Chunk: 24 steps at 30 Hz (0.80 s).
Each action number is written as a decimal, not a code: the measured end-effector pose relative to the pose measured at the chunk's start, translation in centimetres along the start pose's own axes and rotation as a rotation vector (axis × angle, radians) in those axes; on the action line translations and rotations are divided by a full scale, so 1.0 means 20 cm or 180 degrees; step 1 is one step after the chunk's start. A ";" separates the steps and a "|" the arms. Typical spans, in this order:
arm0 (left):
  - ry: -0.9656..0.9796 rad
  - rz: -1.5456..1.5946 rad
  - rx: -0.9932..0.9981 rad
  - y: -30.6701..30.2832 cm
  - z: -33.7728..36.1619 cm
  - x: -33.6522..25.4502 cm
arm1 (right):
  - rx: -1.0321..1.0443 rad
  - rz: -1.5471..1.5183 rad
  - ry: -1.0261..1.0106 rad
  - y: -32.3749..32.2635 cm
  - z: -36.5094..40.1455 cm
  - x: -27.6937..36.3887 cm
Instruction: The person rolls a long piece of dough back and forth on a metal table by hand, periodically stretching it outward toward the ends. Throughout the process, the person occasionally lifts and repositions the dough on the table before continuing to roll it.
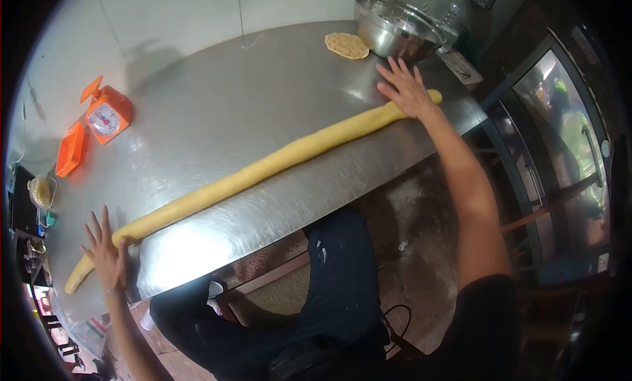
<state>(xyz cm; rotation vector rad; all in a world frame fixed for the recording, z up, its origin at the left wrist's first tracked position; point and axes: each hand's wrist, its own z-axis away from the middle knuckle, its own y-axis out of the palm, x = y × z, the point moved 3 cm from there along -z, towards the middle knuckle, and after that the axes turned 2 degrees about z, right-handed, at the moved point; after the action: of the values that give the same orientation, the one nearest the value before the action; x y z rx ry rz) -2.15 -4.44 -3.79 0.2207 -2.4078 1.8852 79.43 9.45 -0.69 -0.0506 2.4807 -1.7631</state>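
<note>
A long yellow rope of dough [263,165] lies slantwise across the metal table [217,111], from lower left to upper right. My left hand [107,261] rests over the dough near its left end, fingers spread. Toward the right end, my right hand [409,94] lies on the dough with its fingers stretched out and apart. Both palms hide short stretches of the rope, and a bit of it sticks out past each hand.
A steel mixing bowl [401,28] stands at the far right, beside a flat round speckled piece [347,46]. At the left are an orange kitchen scale [105,114] and an orange tray [70,150]. A glass-door cabinet [559,117] stands beyond the table's right edge.
</note>
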 end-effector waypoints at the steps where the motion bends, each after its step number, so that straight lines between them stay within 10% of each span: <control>1: -0.0064 0.0088 0.0140 0.02 -0.08 0.03 | -0.0002 -0.0168 -0.0039 0.02 -0.07 -0.01; 11: -0.0284 0.0279 0.0252 0.17 -0.36 0.09 | 0.0370 -0.0471 0.0335 0.06 -0.03 -0.05; 24: 0.0380 0.0482 -0.0440 -0.15 0.39 -0.15 | 0.0032 -0.0247 0.0341 -0.19 0.79 0.07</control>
<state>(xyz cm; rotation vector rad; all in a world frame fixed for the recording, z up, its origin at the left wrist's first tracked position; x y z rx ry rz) 1.54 -12.56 -3.35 -0.0826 -2.5229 1.7226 79.56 -6.76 -2.38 -0.0535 2.5771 -1.8554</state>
